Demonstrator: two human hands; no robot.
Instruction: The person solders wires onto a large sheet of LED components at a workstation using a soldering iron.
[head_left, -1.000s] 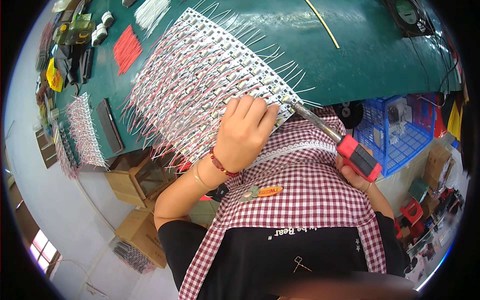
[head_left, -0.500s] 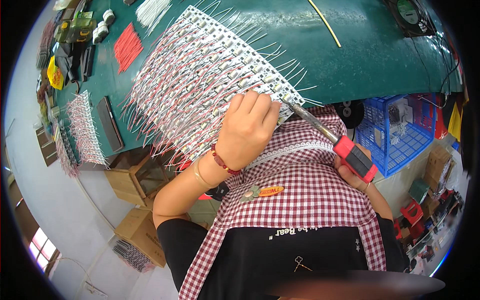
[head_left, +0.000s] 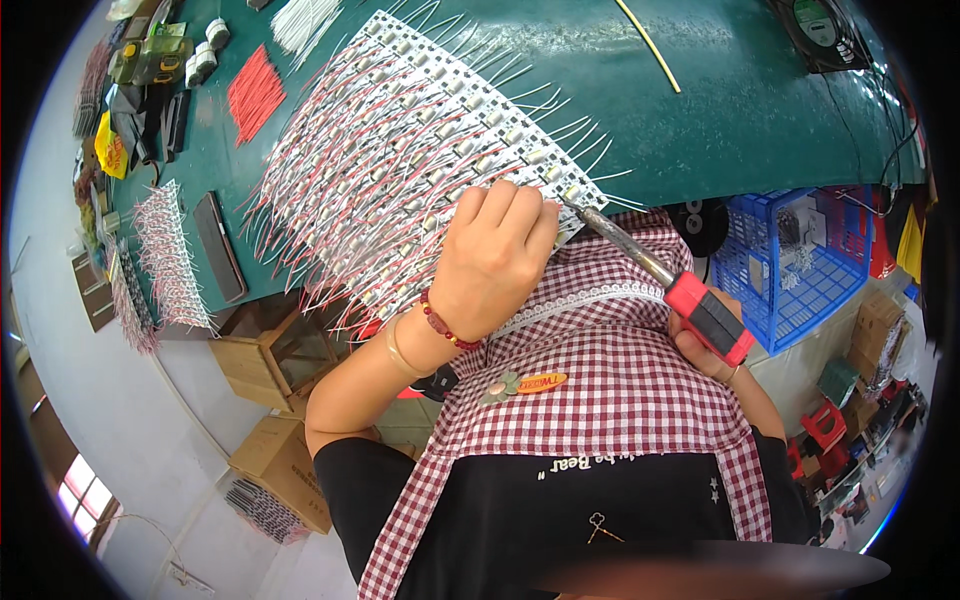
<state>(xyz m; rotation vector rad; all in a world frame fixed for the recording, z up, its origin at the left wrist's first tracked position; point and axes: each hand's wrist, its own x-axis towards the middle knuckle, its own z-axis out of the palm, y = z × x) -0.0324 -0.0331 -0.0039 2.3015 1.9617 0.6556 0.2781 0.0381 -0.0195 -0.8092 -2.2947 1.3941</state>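
A large white circuit-board panel (head_left: 497, 122), crowded with small components and with red and white wires, lies slanted over the table's near edge. My left hand (head_left: 497, 255) rests at its near corner, fingers curled and pressed together; what they pinch is hidden beneath them. In my right hand (head_left: 708, 352) is a soldering iron (head_left: 712, 320) with a red and black handle, gripped from behind and below. The iron's metal tip touches or nearly touches the panel's near right corner, just beside my left fingertips.
On the green table (head_left: 640, 130) lie red wires (head_left: 257, 95), white wires (head_left: 303, 25), a yellow stick (head_left: 652, 48), a dark phone-like slab (head_left: 220, 247) and a smaller wired panel (head_left: 172, 250). A fan (head_left: 820, 30) stands far right. Below it is a blue crate (head_left: 800, 290).
The panel, both hands and the soldering iron keep almost the same places. The iron's tip has shifted very slightly to the left.
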